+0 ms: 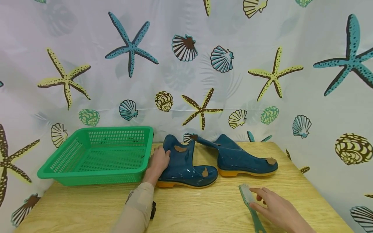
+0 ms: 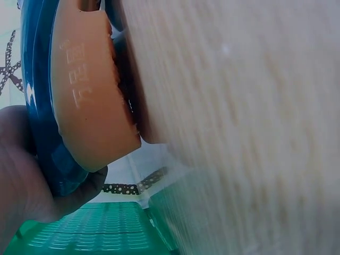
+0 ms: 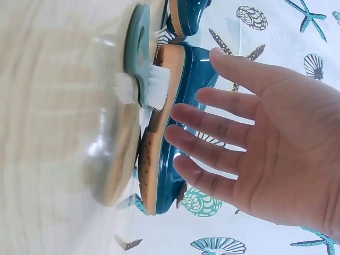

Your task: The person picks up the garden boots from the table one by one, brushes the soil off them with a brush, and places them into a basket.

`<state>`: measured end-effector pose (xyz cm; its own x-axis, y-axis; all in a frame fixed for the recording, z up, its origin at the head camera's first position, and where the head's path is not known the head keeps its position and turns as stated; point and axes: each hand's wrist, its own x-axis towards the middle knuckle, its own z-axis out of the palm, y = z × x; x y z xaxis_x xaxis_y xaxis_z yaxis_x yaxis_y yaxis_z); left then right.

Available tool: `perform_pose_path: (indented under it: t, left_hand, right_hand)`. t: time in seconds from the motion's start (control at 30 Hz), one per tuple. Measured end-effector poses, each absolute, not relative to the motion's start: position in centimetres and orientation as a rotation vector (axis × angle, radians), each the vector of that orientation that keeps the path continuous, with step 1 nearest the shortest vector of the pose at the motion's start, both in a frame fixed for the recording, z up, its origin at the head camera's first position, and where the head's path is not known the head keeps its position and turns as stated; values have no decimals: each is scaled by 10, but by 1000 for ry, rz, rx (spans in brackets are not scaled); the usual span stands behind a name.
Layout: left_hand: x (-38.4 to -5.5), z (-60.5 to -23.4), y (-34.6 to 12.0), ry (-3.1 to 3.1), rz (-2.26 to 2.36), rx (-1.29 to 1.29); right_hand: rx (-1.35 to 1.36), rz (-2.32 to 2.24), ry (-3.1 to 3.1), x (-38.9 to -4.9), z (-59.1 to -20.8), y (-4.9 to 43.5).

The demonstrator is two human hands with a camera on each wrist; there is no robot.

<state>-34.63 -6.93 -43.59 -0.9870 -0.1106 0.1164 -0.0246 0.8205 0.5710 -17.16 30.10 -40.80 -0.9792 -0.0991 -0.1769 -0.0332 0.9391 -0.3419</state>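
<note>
A dark blue rubber boot (image 1: pixel 186 174) with an orange sole stands in the middle of the table, brown patches on its shaft and toe. My left hand (image 1: pixel 160 159) grips it from behind; in the left wrist view, fingers (image 2: pixel 87 188) curl round its back above the orange heel (image 2: pixel 90 101). To its right is the second boot (image 1: pixel 244 160), its shaft flopped over leftward and a brown patch on the toe. A green scrub brush (image 1: pixel 253 210) lies on the table, white bristles up. Beside it hovers my right hand (image 1: pixel 275 205), fingers spread and holding nothing.
A green plastic basket (image 1: pixel 102 178) with slotted sides stands at the left of the wooden table (image 1: pixel 186 213), close to my left forearm. Behind and at both sides hangs a white curtain (image 1: pixel 192 77) printed with starfish and shells.
</note>
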Motion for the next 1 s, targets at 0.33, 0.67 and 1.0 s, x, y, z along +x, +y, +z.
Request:
perform_pose_path:
  t: [0.33, 0.67, 1.0]
  left_hand:
    - [-346, -436, -72, -2711, -1008, 1]
    - [-344, -436, -73, -2649, -1063, -90]
    - [-340, -430, -73, -2637, -1060, -145]
  right_hand:
    - [-48, -533, 2864, -174, -412, 299]
    - [30, -555, 2794, -174, -414, 298]
    - [58, -618, 2730, -174, -417, 297]
